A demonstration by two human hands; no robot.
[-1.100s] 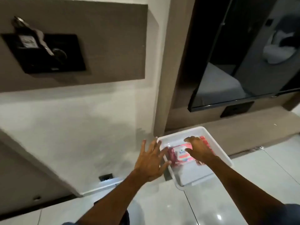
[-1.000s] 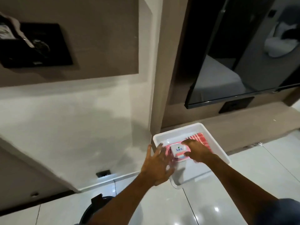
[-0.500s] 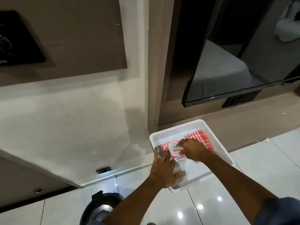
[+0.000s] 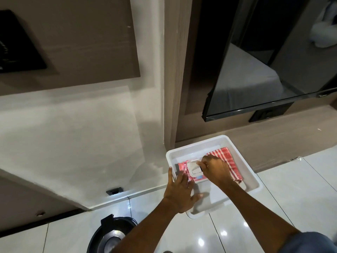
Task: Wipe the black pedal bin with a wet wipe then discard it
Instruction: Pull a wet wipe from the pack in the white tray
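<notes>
A pink wet-wipe pack (image 4: 184, 168) with a white flip lid (image 4: 194, 166) lies in a white plastic tray (image 4: 242, 161) on the tiled floor. My left hand (image 4: 180, 192) presses flat on the pack's near left end, fingers spread. My right hand (image 4: 216, 169) pinches at the lid opening, where a white wipe corner (image 4: 196, 169) shows. The black pedal bin (image 4: 111, 234) stands on the floor at the lower left, partly cut off by my left forearm.
A red-and-white checked cloth (image 4: 228, 157) lies in the tray beside the pack. A wall-mounted black screen (image 4: 264, 70) hangs to the right, a wooden pillar (image 4: 173, 79) behind the tray. A small floor-level socket (image 4: 114, 190) sits at the wall base.
My left hand came down onto the pack's end and holds it. My right hand shifted to the lid, which is now lifted. The view tilted down, so the bin came into sight.
</notes>
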